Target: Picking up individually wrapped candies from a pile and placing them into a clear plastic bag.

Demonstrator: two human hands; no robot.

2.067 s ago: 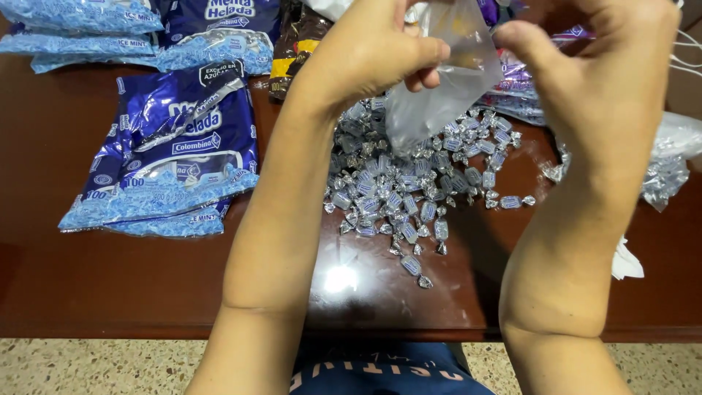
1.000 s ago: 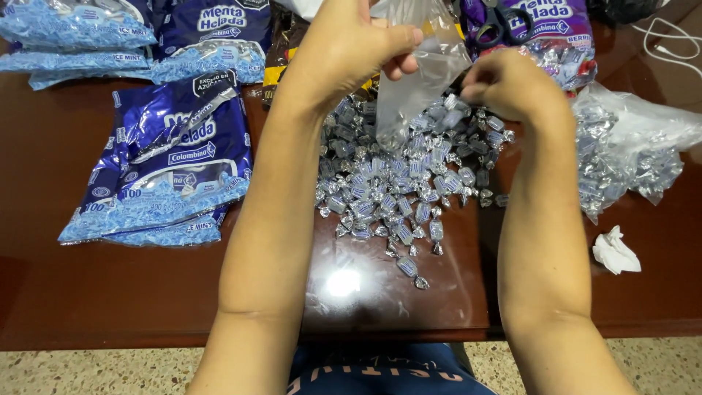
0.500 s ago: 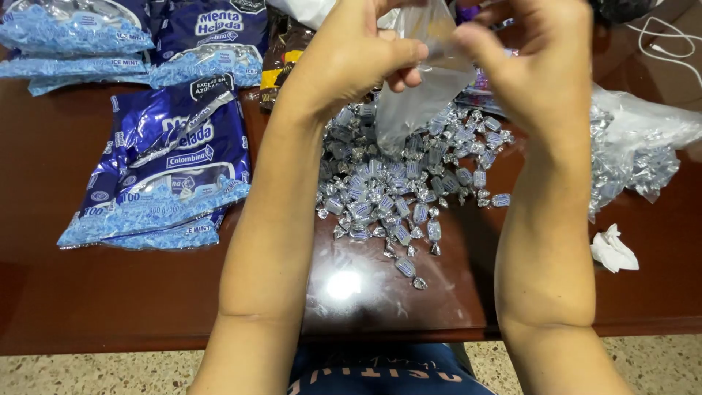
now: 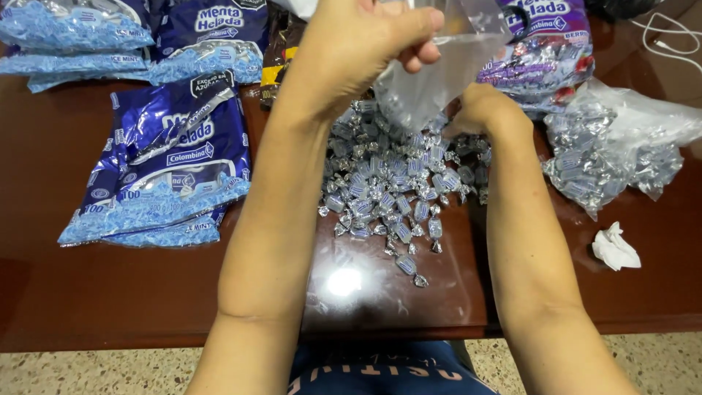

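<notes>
My left hand (image 4: 358, 51) pinches the top of a small clear plastic bag (image 4: 439, 66) and holds it up above the table. Below it lies a pile of silver-and-blue wrapped candies (image 4: 395, 190) on the dark wooden table (image 4: 146, 292). My right hand (image 4: 486, 110) is down at the far right edge of that pile, its fingers curled over the candies just under the bag. Whether it grips any candy is hidden behind the hand.
Blue candy bags (image 4: 164, 168) lie stacked at the left, with more blue bags (image 4: 80, 29) at the back left. A purple candy bag (image 4: 541, 51) sits at the back right, next to a clear bag of silver candies (image 4: 614, 153). A crumpled white paper (image 4: 614, 249) lies at the right.
My right hand has dropped from the bag's mouth down to the candy pile. My left hand keeps the bag raised in about the same place.
</notes>
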